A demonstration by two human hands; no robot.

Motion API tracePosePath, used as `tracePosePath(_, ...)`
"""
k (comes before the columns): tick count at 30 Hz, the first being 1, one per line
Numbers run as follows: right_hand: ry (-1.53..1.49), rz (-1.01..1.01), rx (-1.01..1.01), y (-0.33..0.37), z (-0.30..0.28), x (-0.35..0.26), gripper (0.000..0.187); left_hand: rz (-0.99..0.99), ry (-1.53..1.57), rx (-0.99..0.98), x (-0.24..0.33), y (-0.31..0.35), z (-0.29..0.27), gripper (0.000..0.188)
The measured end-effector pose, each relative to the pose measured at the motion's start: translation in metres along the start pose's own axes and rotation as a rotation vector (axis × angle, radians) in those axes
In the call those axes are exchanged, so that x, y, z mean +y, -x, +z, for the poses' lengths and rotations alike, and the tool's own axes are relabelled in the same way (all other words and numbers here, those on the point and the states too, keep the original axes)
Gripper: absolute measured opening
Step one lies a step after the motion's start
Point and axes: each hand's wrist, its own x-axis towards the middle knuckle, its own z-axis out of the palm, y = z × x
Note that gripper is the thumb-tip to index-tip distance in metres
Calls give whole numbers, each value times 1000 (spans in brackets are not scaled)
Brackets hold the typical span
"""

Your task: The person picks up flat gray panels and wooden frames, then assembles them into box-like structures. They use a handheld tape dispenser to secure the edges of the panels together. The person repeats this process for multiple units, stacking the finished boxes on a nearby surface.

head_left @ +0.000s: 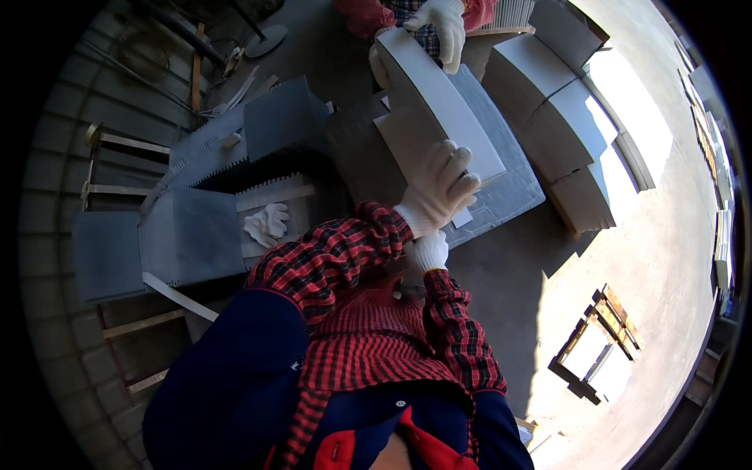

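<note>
A long white folded board or stack of sheets [450,106] stands on edge over a grey-topped table [513,192]. My left hand [439,184], in a white knitted glove, is at its near end with the fingers spread apart; how firmly it touches cannot be made out. My right hand [428,252], gloved too, lies just below and partly behind the left one, its fingers hidden. Across the table a co-worker in pink sleeves has a gloved hand [442,31] by the far end of the board. A smaller white sheet [403,133] shows beside it.
To the left stand grey board stacks [286,117] with a spare pair of white gloves [267,225] on a lower pile. Tall board stacks [548,102] line the right side. A wooden pallet [599,345] lies on the sunlit floor. A round metal base [266,41] stands far left.
</note>
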Motion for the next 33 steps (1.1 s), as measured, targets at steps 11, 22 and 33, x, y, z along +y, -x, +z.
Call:
tracePosePath(11,-420,-178,580,33,-280,-44,65,-404,462,-308,40,100,19,27)
tracePosePath(22,292,-343,380,-25,-241,-84,106,-1827,2131,-206,18,93,63,80)
tracePosePath(33,70,-339,147,-32,-271,-70,107,-1235,2744,1712,53,86,292,51)
